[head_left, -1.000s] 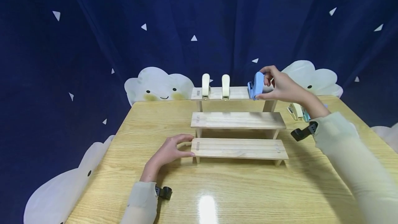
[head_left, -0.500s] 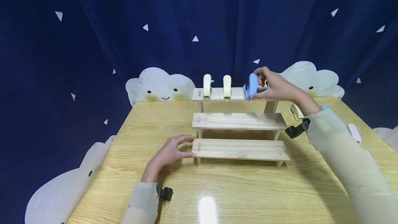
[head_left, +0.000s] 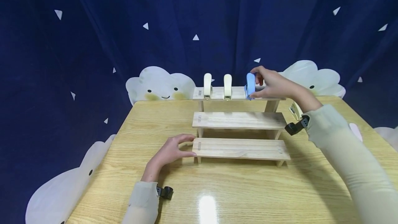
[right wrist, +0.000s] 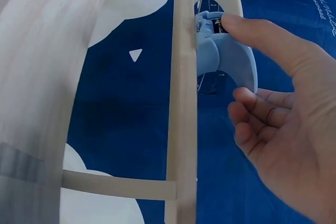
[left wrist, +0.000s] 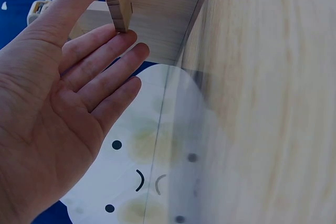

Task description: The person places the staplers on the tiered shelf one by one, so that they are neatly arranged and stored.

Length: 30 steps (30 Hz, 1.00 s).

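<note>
A blue stapler (head_left: 250, 85) stands on the top board of a three-step wooden rack (head_left: 239, 120), and my right hand (head_left: 275, 84) pinches it by its two ends. The right wrist view shows the thumb at one end of the blue stapler (right wrist: 226, 51) and a fingertip at the other. Two cream staplers (head_left: 207, 85) (head_left: 227, 85) stand upright to its left on that board. My left hand (head_left: 169, 151) touches the left end of the lowest board, thumb in front and fingers behind. In the left wrist view the fingers of this hand (left wrist: 68, 93) are extended at the board's end (left wrist: 118, 6).
Behind the right forearm, on the table (head_left: 149, 120), lies another cream stapler (head_left: 296, 111). A pale pink object (head_left: 355, 131) shows at the right, partly covered by the sleeve. A dark blue curtain (head_left: 174, 6) with cloud shapes stands behind.
My right hand has moved left along the top board with the blue stapler, which was tilted and is now more upright, nearer the cream ones. The left hand has stayed in place.
</note>
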Motion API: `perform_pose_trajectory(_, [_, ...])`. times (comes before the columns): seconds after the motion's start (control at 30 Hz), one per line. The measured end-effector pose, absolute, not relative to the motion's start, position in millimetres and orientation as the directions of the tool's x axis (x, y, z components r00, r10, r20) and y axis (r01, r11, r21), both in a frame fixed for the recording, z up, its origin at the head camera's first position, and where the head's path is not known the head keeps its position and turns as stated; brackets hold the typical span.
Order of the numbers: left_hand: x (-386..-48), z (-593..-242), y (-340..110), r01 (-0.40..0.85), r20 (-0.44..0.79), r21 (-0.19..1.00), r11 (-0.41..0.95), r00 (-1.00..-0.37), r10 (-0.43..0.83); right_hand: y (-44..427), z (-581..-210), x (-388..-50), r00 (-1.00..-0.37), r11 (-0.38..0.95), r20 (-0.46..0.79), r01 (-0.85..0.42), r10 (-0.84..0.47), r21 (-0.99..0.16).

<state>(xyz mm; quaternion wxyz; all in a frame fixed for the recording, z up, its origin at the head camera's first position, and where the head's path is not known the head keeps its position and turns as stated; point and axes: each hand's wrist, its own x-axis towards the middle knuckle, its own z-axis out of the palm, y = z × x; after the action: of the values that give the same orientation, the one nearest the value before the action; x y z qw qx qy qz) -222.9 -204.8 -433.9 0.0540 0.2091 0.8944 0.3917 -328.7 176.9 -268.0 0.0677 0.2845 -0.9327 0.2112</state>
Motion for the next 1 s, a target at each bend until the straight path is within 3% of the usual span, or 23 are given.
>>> perform_pose_trajectory(0.57, [-224.0,-434.2,-202.9,0.322,0.055,0.73,0.602,-0.907,0.417,186.9,-277.6,-330.4,-0.8,0.71,0.319,-0.598,-0.508,-0.372])
perform_pose_trajectory(1.0, [-222.7,-434.0,-204.1,0.314,0.054,0.737,0.598,-0.91,0.411,246.9,-290.4,-321.0,-0.825,0.691,0.443,-0.547,-0.35,-0.473])
